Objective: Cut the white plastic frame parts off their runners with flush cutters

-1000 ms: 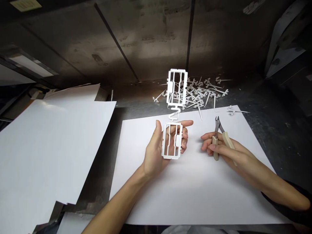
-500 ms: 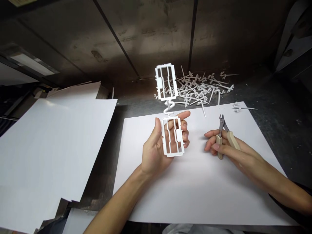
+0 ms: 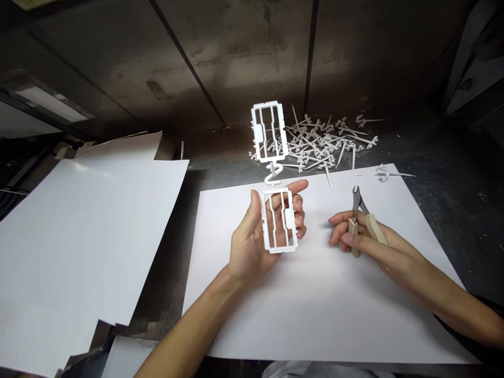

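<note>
My left hand (image 3: 252, 236) holds a white plastic molding by its lower rectangular frame (image 3: 294, 231), thumb at the left edge and fingers behind. A curved sprue (image 3: 272, 176) joins this frame to a second, matching frame (image 3: 280, 131) above it. To the right, my right hand (image 3: 366, 239) is closed around the handles of side cutters (image 3: 356, 202) with cream grips. Their jaws point away from me and stand slightly apart, well clear of the molding. Both hands are above a white sheet (image 3: 315, 315).
Behind the sheet lies a heap of white sprue pieces (image 3: 318, 147) on the dark metal table (image 3: 444, 173). One stray sprue (image 3: 382, 173) rests at the sheet's far right corner. White boards (image 3: 86, 226) are stacked at left. A metal wall (image 3: 255, 58) closes off the back.
My right hand and the side cutters have shifted very slightly left. My left hand and the white molding are almost still.
</note>
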{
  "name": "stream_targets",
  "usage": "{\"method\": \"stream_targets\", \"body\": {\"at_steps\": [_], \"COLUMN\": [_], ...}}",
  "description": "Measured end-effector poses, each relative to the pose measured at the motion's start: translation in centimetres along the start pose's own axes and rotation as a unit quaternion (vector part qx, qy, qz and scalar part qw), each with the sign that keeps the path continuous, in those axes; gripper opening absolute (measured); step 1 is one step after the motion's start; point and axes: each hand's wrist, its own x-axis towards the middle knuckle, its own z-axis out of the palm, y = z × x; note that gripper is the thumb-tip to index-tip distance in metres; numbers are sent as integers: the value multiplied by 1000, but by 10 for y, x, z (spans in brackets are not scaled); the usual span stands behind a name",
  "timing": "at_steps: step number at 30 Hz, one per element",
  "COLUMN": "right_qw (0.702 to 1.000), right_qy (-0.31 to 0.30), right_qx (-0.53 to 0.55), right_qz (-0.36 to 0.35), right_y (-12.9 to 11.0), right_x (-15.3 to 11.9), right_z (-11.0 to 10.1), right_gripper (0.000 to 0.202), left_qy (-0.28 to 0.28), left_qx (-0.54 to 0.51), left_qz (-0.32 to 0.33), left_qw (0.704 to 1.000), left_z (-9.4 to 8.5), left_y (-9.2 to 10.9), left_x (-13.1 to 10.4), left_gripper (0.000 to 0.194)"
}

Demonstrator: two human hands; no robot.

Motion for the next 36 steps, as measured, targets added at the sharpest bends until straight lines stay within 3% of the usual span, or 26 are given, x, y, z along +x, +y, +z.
{"method": "stream_targets", "body": {"at_steps": [6,13,19,24,31,34,36], "right_qw": [1000,1000,1000,1000,999,999,999], "right_qy": [1,3,-2,-17,-11,-25,9], "right_qx": [-18,-8,-12,-22,-24,-31,-44], "right_qz": [2,7,-1,9,25,15,-8], "right_y": [-4,-19,-8,-3,-17,-6,12], "right_x": [0,-7,-5,-3,-10,-8,-5], "right_z": [1,10,8,7,15,13,12], "right_gripper": [40,33,31,42,50,52,52], "left_qy": [0,-15,-23,-23,-15,-12,-19], "left_qx": [7,0,-4,-5,12,-2,-18], "left_qz": [1,-3,-8,-6,-25,-38,-53], "left_qw": [1000,1000,1000,1000,1000,999,998], "left_z": [1,-2,-5,-9,-13,-11,-11], "left_y": [-1,0,0,-2,-3,-5,-7], "left_x": [0,0,-2,-4,-5,-5,-4], "left_gripper": [71,71,64,60,61,63,66]}}
